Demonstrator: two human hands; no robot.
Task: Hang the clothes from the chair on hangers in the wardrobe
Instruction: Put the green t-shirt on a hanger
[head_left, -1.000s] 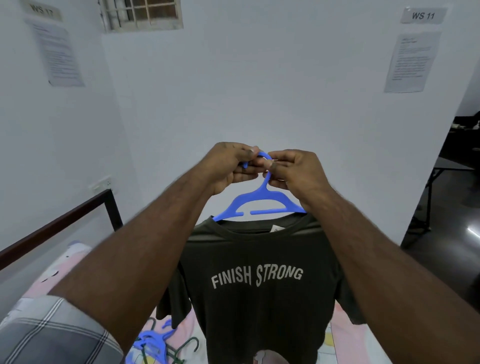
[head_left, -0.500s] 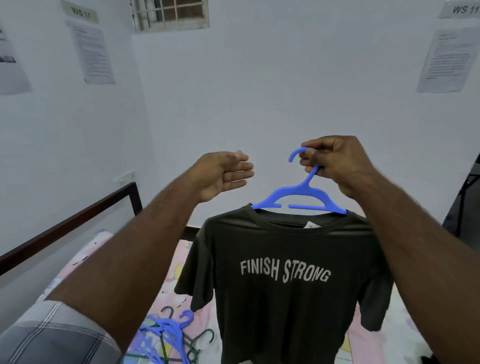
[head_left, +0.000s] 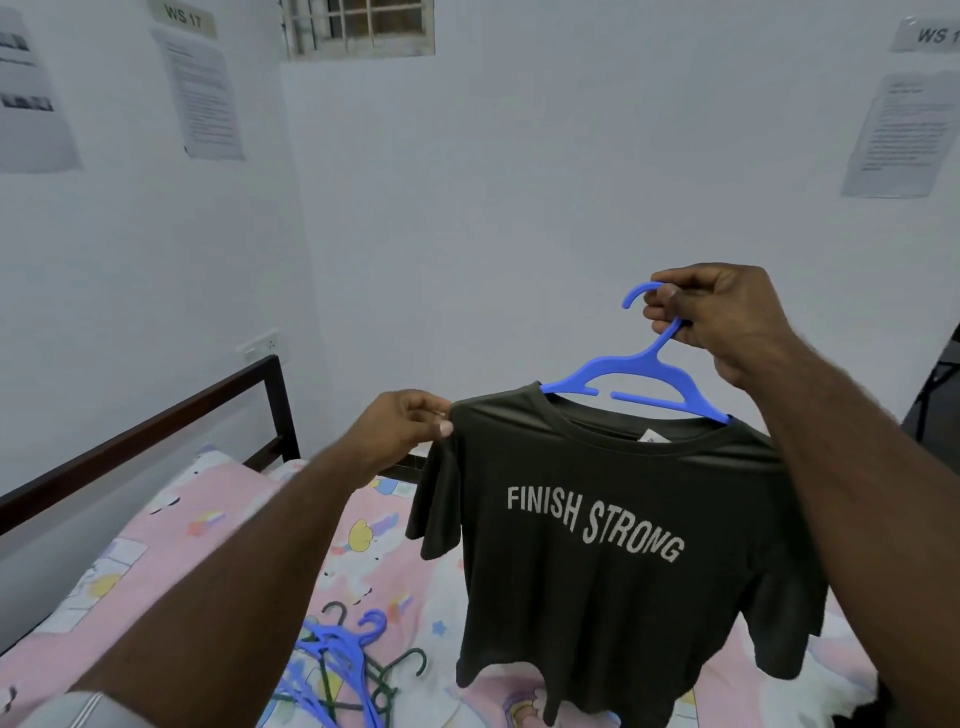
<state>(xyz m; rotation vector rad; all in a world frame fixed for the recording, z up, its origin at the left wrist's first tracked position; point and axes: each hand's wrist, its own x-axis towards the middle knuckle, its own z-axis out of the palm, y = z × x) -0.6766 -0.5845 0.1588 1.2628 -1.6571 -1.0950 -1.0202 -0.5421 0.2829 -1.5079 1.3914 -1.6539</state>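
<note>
Right hand (head_left: 719, 317) grips hook of blue plastic hanger (head_left: 636, 382), held aloft over pink cartoon-print bed (head_left: 218, 525). Dark olive "FINISH STRONG" T-shirt (head_left: 613, 551) hangs on it; left hand (head_left: 400, 431) pinches shirt's shoulder seam.

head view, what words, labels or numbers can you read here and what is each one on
"FINISH STRONG": pale print on the chest of the dark t-shirt on the blue hanger.
"WS 17": small sign high on the left wall.
"WS 1", cut off by the frame edge: sign on the right wall.
Printed sheets taped below the signs: too small and blurred to read.
Neck tag of the t-shirt: unreadable.
</note>
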